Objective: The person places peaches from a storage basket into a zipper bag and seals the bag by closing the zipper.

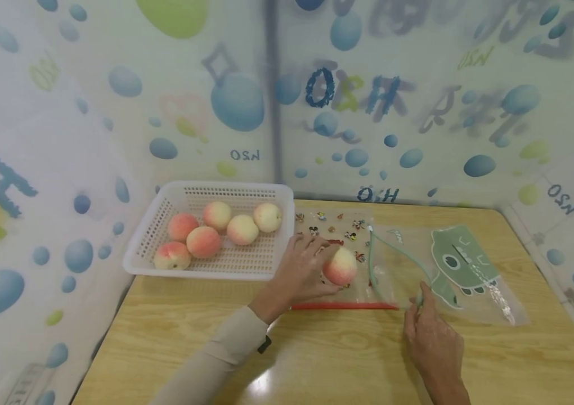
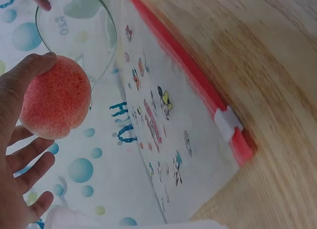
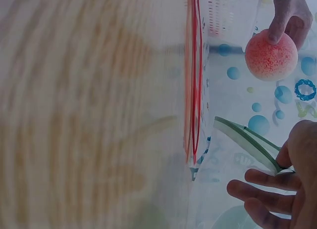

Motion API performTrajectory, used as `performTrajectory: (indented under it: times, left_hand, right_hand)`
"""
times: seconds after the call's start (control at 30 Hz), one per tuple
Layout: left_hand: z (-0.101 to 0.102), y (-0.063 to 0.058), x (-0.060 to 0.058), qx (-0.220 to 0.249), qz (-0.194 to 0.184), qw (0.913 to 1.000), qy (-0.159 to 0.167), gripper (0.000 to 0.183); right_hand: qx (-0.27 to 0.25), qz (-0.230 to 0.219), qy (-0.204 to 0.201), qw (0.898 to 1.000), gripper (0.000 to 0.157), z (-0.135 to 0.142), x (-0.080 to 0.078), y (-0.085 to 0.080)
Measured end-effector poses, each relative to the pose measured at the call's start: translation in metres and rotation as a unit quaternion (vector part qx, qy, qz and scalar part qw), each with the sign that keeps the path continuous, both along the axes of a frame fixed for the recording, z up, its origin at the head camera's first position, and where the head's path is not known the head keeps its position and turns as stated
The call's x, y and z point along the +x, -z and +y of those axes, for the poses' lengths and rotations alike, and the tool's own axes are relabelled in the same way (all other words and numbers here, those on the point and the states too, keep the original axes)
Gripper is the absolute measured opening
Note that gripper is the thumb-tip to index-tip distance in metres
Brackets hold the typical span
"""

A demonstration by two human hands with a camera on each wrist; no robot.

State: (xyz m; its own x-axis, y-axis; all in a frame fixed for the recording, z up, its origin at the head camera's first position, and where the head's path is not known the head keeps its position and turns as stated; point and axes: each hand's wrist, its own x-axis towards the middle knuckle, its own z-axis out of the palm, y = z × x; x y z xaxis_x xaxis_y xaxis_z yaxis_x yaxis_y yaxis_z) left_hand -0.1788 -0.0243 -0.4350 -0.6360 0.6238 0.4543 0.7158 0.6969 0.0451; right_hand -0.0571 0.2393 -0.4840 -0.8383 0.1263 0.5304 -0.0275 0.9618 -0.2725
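Note:
My left hand (image 1: 303,269) grips a pink and cream peach (image 1: 340,266) between thumb and fingers, held above a clear printed bag (image 2: 163,125) with a red zip edge. In the left wrist view the peach (image 2: 58,98) shows its red side, the thumb lying along its top. My right hand (image 1: 433,337) pinches the green rim (image 1: 402,252) of a second clear bag with a green cartoon animal (image 1: 461,256) on it. That rim is spread into a wide loop, its mouth toward the peach. From the right wrist, thumb and forefinger meet at the green strip (image 3: 250,142), other fingers loosely spread.
A white perforated basket (image 1: 132,247) with several peaches (image 1: 203,242) stands at the back left of the wooden table (image 1: 327,360). A white slider (image 2: 228,123) sits on the red zip. Behind the table hangs a patterned curtain (image 1: 191,112).

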Motion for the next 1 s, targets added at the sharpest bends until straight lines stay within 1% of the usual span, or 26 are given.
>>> performTrajectory:
  times: [0.2,0.33,0.43,0.6,0.77,0.9,1.0]
  left_hand:
    - [0.012,0.001,0.000,-0.012,-0.010,0.9999,-0.003,0.080]
    - [0.019,0.001,0.000,-0.030,-0.009,0.9995,-0.004,0.081]
    - [0.022,0.002,0.002,-0.037,-0.009,0.9993,-0.001,0.080]
    - [0.025,0.005,0.003,-0.033,-0.009,0.9994,0.007,0.079]
    - [0.031,0.004,0.003,-0.029,-0.012,0.9994,0.013,0.077]
    - [0.042,0.002,0.003,-0.027,-0.022,0.9994,0.007,0.076]
    - [0.053,0.003,0.003,-0.026,-0.033,0.9991,0.002,0.076]
  right_hand:
    - [0.004,0.026,-0.006,1.000,0.046,0.003,-0.002,0.002]
    - [0.003,0.029,-0.008,1.000,0.047,0.004,-0.003,0.002]
    - [0.007,0.021,-0.005,1.000,0.047,0.005,-0.003,0.002]
    - [0.008,-0.004,0.010,1.000,0.047,0.008,-0.003,0.002]
    - [0.004,-0.010,0.009,1.000,0.047,0.009,-0.004,0.000]
    - [-0.002,-0.023,0.011,1.000,0.046,0.009,-0.005,0.000]
    - [-0.010,-0.029,0.010,0.999,0.046,0.009,-0.005,0.000]
